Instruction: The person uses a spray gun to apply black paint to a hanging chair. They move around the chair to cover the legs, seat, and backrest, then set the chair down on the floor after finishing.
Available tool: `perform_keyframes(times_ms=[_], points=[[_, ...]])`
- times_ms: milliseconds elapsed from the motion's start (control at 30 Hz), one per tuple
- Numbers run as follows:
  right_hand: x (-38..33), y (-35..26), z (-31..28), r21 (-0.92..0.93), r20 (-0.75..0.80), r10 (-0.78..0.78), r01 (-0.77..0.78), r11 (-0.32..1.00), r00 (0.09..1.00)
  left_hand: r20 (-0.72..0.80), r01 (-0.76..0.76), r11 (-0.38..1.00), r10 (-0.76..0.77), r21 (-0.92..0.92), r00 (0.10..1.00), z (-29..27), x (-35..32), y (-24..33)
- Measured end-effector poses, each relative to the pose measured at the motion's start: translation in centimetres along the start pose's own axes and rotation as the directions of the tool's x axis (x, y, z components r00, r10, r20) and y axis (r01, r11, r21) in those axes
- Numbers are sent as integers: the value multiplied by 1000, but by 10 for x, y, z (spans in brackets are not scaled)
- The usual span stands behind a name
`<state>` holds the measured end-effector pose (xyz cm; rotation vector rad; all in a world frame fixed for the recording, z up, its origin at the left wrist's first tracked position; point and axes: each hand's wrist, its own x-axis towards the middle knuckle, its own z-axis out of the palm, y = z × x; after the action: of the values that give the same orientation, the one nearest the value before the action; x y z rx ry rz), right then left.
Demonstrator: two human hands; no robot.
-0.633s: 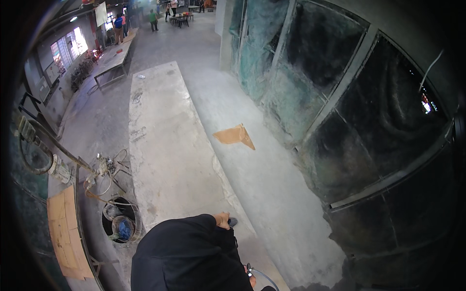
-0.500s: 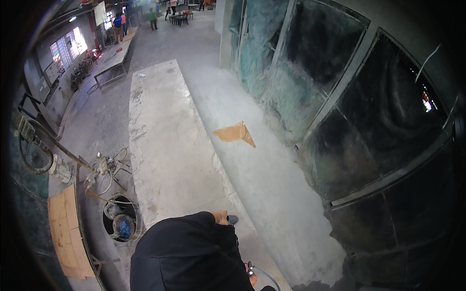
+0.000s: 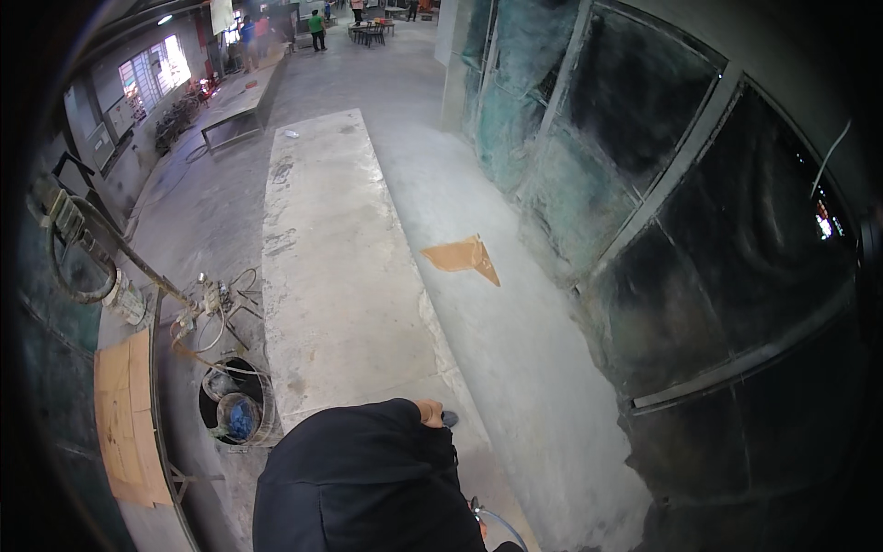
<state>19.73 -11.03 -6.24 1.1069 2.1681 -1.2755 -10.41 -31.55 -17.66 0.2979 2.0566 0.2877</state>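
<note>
My left arm, in a black sleeve, fills the lower middle. Beyond its cuff my left hand looks closed, low over the pale slab. A small dark grey rounded piece shows just past the hand; whether I hold it cannot be made out. At the lower edge, a sliver of my right hand is visible beside a small metal fitting. From that fitting a thin pale hose curves away to the right. The sleeve hides most of this hand and whatever tool it grips.
The long slab runs ahead. Brown paper lies on the floor to its right, by dusty framed panels. Leftward stand a drum with buckets inside, a pump with hoses and a cardboard-topped bench. People stand far off.
The whole scene has shifted right and slightly down in the view. My left hand keeps nearly the same place by the grey piece. Less of my right hand shows.
</note>
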Motion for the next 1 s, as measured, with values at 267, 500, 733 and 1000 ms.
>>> perform_keyframes(times_ms=[267,500,733,1000], points=[[17,-6,-11,16,-11,0,0,1000,1000,-7,-41,999,41,12,999,-11,-15,3],[0,-17,-2,-2,-19,26,-26,1000,999,-3,-2,1000,2,5,1000,-6,-1,-1],[3,2,15,81,-86,31,-24,996,996,-60,-5,1000,4,-29,998,-7,-2,0],[77,43,-17,407,342,17,-165,898,939,10,4,997,-5,76,1000,-20,9,-4]])
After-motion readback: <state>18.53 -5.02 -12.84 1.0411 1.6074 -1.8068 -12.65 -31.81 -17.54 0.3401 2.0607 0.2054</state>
